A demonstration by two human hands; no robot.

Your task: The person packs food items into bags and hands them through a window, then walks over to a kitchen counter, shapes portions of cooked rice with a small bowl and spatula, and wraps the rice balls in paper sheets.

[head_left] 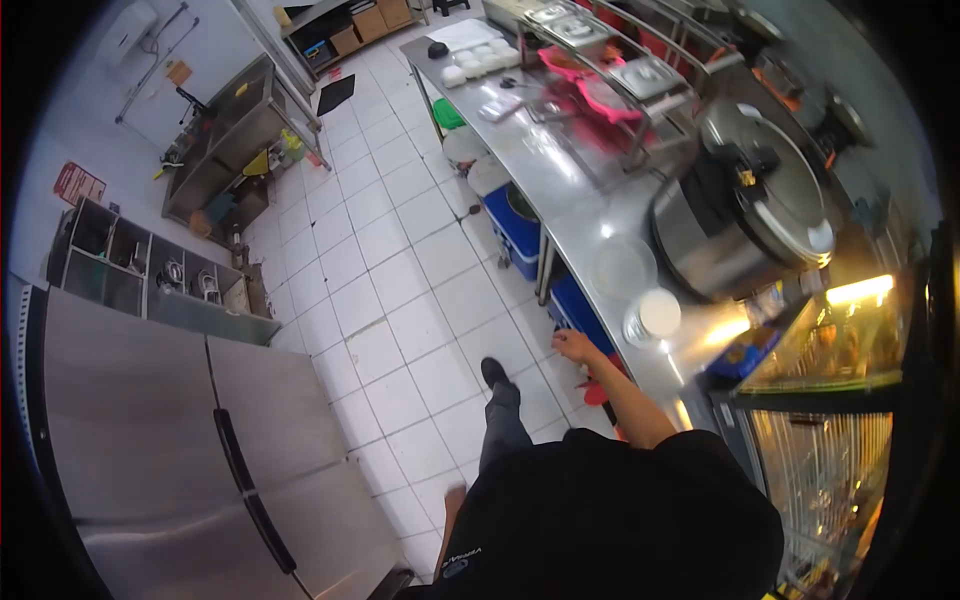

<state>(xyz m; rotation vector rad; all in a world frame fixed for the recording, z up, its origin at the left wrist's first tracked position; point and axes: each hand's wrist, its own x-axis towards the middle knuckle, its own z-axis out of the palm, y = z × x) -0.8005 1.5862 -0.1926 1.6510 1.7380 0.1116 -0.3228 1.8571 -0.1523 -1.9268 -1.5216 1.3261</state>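
Observation:
My right hand [573,345] hangs beside the edge of the steel counter [565,190], its fingers loosely bent and a little apart. Nothing shows in it. A jar with a white lid [660,313] stands on the counter close to that hand, with a pale round disc [622,268] behind it. Low at my left side, part of my left hand [455,497] shows next to the black shirt; its fingers cannot be made out. The steel refrigerator [140,400] with dark handles is on that side.
A big steel pot [715,225] with its lid raised stands on the counter. Blue containers [512,232] sit underneath. A lit glass cabinet [825,350] is at the right. Ahead runs the tiled floor [375,250], with a sink [235,125] and a divided shelf [150,265] along the left wall.

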